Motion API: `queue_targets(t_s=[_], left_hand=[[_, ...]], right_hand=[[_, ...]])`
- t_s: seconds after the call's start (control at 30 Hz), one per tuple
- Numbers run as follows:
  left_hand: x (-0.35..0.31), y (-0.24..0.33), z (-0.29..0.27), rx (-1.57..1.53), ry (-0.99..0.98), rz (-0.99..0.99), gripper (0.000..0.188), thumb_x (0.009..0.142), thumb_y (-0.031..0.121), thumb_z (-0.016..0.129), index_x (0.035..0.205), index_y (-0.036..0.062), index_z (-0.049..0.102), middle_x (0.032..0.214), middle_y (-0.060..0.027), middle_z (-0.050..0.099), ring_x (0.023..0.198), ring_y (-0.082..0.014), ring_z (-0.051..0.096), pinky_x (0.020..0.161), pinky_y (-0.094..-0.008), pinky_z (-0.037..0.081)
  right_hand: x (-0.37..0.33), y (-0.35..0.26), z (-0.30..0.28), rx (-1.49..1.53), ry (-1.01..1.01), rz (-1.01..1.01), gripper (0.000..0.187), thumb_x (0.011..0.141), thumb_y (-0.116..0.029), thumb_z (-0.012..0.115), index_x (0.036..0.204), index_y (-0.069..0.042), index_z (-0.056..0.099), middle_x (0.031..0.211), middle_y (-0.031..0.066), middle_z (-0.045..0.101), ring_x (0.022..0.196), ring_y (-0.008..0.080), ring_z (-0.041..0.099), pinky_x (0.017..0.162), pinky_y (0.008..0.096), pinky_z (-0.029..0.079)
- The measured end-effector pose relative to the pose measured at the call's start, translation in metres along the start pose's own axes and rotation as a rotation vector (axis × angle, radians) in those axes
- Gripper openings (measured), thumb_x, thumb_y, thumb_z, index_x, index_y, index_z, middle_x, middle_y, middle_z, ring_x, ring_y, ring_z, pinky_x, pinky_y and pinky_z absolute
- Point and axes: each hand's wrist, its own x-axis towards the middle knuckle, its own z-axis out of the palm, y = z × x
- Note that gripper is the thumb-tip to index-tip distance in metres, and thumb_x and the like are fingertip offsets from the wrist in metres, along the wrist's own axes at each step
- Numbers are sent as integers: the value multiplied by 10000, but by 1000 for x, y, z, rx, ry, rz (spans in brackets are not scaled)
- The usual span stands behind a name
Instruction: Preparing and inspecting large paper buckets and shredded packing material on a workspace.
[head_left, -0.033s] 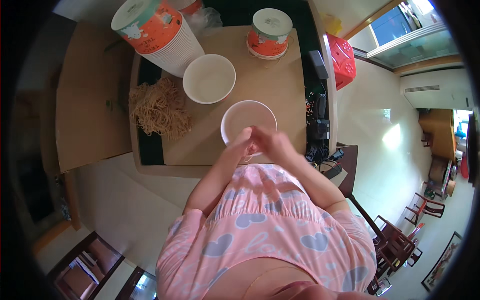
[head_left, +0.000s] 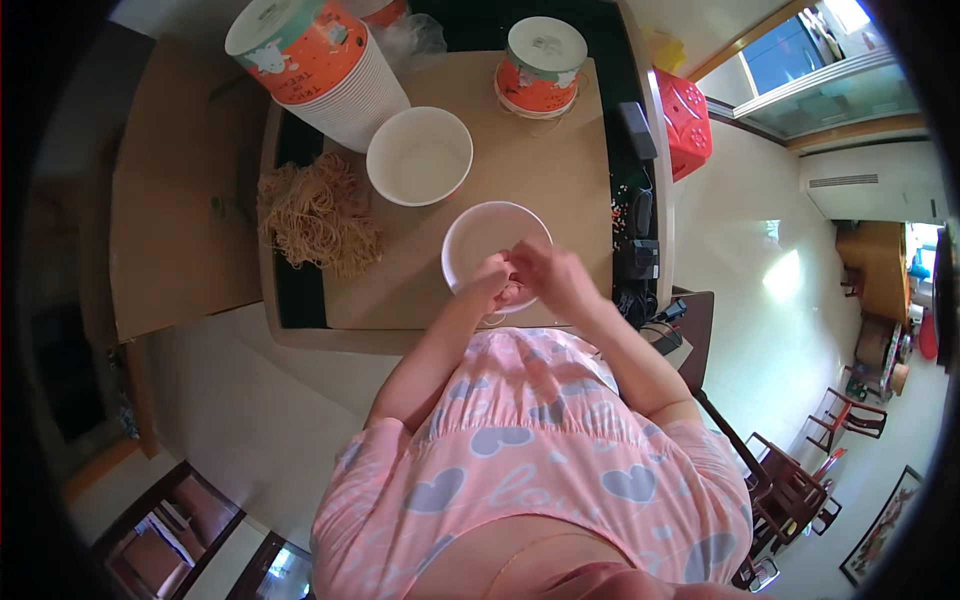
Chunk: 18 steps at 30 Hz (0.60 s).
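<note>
white round bowl [head_left: 480, 234], mouth up

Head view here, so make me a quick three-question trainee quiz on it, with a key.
1. True or false: the tan string bundle lies to the right of the near tub.
2. The left hand and right hand are closest to: A) the tan string bundle; B) the near tub; C) the clear plastic bag.
3. Fill in: the tall tub stack stands to the ____ of the short orange stack.

Key: 1 false; 2 B; 3 left.
</note>
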Motion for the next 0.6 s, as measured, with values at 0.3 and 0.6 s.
queue_targets(t_s=[0.3, 0.6], left_hand=[[1, -10, 12, 124, 129, 429, 72, 939, 119, 529, 977, 71, 490, 635, 17, 494, 484, -55, 410, 390, -210, 271], [-27, -10, 9, 834, 229, 871, 162, 788, 113, 714, 687, 20, 630, 643, -46, 528, 558, -111, 519, 500, -292, 389]], right_hand=[[12, 42, 3, -427, -171, -59, 108, 750, -122, 635, 807, -50, 579, 831, 106, 635, 859, 298, 598, 776, 387, 494], [14, 41, -6, 11, -48, 124, 109, 796, -106, 630, 842, -7, 638, 789, 138, 663, 747, 320, 641, 673, 366, 514]])
